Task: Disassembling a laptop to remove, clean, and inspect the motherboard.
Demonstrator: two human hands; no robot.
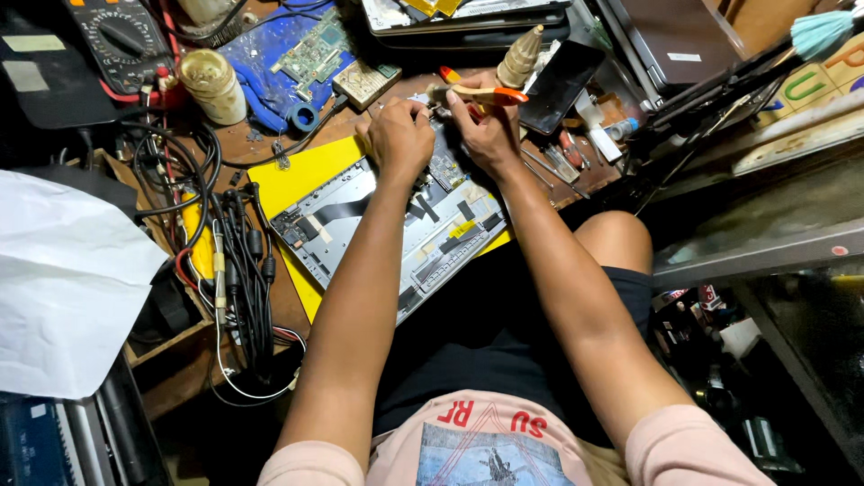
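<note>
At the far left a crumpled white paper sheet (63, 288) lies beside a tangle of black cables (238, 270). Above them sit a multimeter (121, 36) with a round dial and a grimy cream jar (211, 85). A green circuit board (315, 54) rests on a blue mat farther back.

In the middle, an opened laptop chassis (396, 234), flat grey metal with ribbon cables and small boards exposed, lies tilted on a yellow sheet (297, 180) at the bench edge. Both forearms cross over it and hide much of its centre.

The left hand (399, 139) is curled at the chassis's far edge, its fingertips pinched narrowly on a small part there; what that part is, the view is too small to tell. Just beside it, almost touching, the right hand (486, 135) is closed around a slim tool with an orange handle (486, 93), whose handle sticks out to the right over the knuckles. Its tip is hidden between the two hands.

Behind the right hand stands a ribbed beige cone (522, 58), and a dark smartphone (562, 85) lies next to it. Screwdrivers (567, 153) lie scattered right of the wrist. At the far right a teal brush (821, 31) juts in.
</note>
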